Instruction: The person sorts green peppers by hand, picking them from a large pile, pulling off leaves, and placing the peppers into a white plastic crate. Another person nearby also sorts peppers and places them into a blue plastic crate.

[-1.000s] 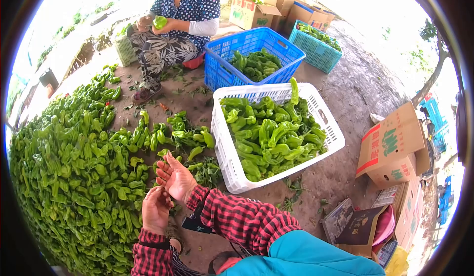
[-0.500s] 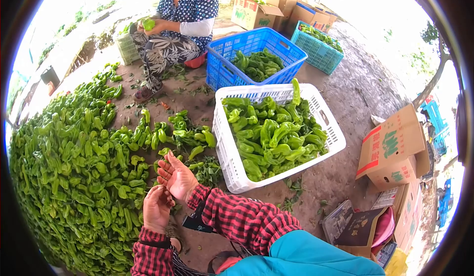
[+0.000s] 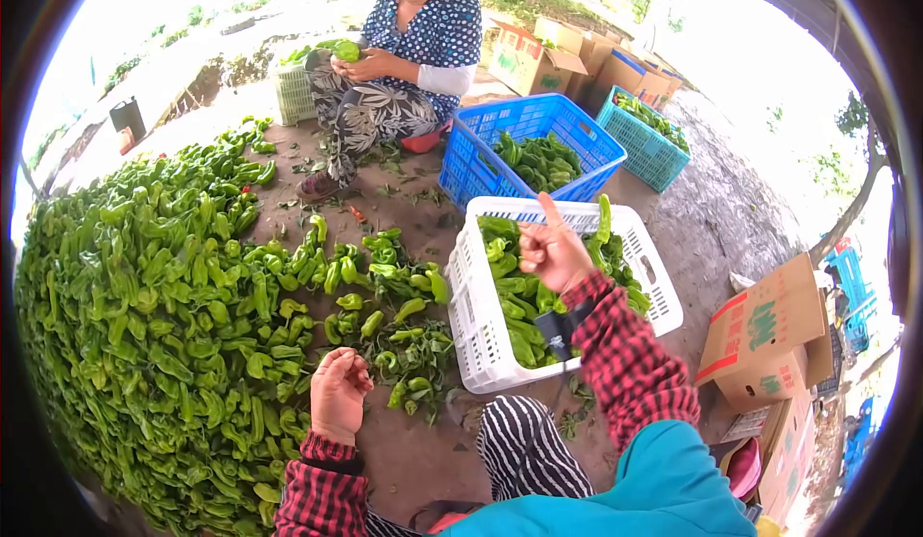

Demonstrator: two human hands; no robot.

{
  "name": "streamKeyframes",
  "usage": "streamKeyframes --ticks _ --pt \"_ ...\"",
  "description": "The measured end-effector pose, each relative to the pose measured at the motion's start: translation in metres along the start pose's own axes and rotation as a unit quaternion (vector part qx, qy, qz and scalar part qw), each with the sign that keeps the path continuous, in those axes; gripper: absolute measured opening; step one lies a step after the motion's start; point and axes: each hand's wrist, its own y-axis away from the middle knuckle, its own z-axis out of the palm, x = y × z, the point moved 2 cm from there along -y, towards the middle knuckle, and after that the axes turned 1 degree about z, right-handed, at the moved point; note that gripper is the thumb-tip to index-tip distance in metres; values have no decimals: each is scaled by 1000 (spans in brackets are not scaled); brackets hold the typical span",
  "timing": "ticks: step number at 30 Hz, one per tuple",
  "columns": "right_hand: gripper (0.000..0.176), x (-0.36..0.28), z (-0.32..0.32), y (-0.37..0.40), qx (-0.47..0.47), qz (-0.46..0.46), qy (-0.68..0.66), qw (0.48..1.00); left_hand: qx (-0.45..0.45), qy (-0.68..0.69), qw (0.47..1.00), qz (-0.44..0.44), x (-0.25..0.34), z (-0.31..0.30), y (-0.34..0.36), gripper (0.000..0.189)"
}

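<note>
My right hand (image 3: 555, 253) is stretched out above the white crate (image 3: 465, 330), its index finger extended and the other fingers partly curled. I see nothing in it. Green peppers (image 3: 519, 318) fill that crate, partly hidden by my hand and forearm. My left hand (image 3: 340, 393) is closed, thumb against curled fingers, near the right edge of a large heap of green peppers (image 3: 163, 345). Whatever is inside its fingers is hidden. Loose peppers with leaves (image 3: 413, 340) lie on the ground between this hand and the crate.
Across from me sits a person (image 3: 409, 66) holding a green pepper (image 3: 345, 50) by a pale crate (image 3: 294, 95). A blue crate (image 3: 461, 157) and a teal crate (image 3: 642, 148) of peppers stand behind the white one. Cardboard boxes (image 3: 760, 330) are at right, more at the back.
My hands were close together before the heap. The right has moved up and right over the white crate; the left stays low, its fingers curled. The view has shifted too.
</note>
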Motion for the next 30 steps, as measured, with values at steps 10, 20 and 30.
streamKeyframes --ticks 10,20,30 --pt "99 -70 -78 -75 251 73 305 916 -34 10 999 -20 2 11 6 7" --pt "102 -90 -107 -143 290 111 492 814 -32 107 993 -24 30 31 53 10" --pt "100 -100 -139 -186 288 115 517 798 -95 154 979 -96 34 36 47 14"
